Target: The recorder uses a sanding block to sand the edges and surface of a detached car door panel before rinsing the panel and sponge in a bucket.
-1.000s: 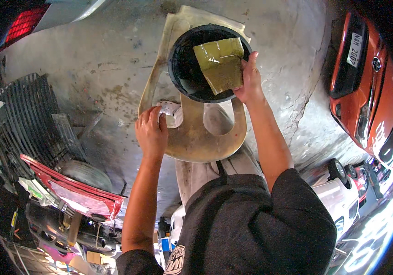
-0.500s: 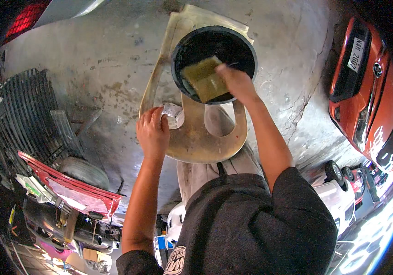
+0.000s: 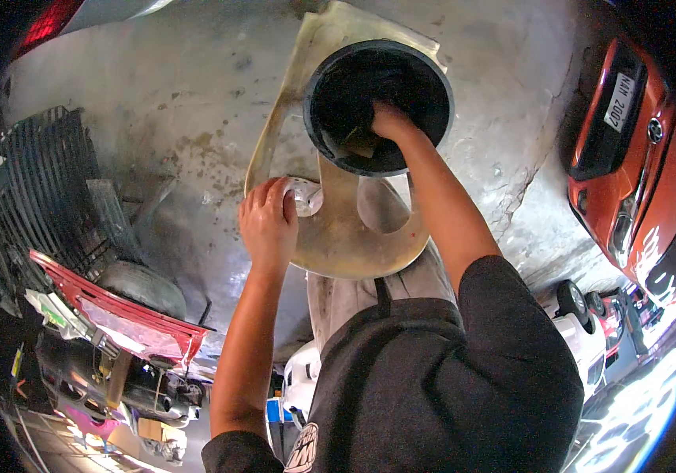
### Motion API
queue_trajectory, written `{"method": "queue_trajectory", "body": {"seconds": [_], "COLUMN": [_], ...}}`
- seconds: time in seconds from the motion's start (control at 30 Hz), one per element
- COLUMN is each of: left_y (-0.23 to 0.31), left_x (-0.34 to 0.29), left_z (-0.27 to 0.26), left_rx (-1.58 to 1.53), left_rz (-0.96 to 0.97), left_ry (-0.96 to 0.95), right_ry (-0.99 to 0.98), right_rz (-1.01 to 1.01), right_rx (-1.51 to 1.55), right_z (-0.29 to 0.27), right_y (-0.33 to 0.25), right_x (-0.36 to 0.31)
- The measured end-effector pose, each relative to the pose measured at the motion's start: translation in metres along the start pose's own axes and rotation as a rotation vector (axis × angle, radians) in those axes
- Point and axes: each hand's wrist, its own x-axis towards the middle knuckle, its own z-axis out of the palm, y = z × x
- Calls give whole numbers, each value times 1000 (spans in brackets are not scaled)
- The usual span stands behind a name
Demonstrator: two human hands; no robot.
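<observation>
Right grip (image 3: 392, 121), hold unclear, sits inside a round black bucket (image 3: 336, 91) beside a dim olive-brown sheet (image 3: 361, 143)

My right hand (image 3: 392, 122), fingertips hidden in the black bucket (image 3: 425, 79)
Shadow hides most of the yellowish sheet (image 3: 360, 143); the upper edge cuts off a red lamp (image 3: 42, 27).

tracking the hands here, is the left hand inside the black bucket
No, the left hand is at the left edge of the tan panel, outside the bucket, while the right hand reaches into it.
</observation>
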Motion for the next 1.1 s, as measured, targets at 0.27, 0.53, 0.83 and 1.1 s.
{"method": "queue_trajectory", "body": {"seconds": [0.27, 0.53, 0.83, 1.1], "left_y": [-1, -2, -10, -9], "left_x": [-3, -8, -14, -9], "left_z": [1, -2, 2, -2], "left_rx": [-49, -138, -188, -196], "left_rz": [-23, -50, -1, 2], "left_ry": [24, 45, 113, 107], "right_ry": [42, 461, 184, 367], "right_rz": [78, -319, 33, 49], "right_rx": [-16, -47, -496, 132], "right_z": [13, -25, -47, -18], "right_y": [-2, -18, -39, -14], "right_x": [-9, -38, 51, -54]}}
